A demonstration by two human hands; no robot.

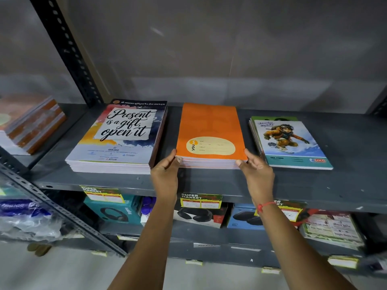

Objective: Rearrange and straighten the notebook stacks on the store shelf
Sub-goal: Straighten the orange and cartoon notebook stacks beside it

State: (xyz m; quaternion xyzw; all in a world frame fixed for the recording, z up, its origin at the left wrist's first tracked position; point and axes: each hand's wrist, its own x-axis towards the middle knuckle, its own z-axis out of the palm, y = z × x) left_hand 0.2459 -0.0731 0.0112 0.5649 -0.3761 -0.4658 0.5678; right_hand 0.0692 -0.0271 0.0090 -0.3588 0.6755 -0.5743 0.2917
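Three notebook stacks lie on the grey metal shelf. In the middle is the orange notebook stack. My left hand grips its near left corner and my right hand grips its near right corner, thumbs at the front edge. To the left sits a thicker stack with a "Present is a gift, open it" cover. On the right lies a thin stack with a snowboarder cover, its lower books fanned slightly out of line.
Another stack of books lies on the neighbouring shelf at far left, past a slotted black upright. Below are boxed headphones and price tags on the shelf lip. A grey wall backs the shelf.
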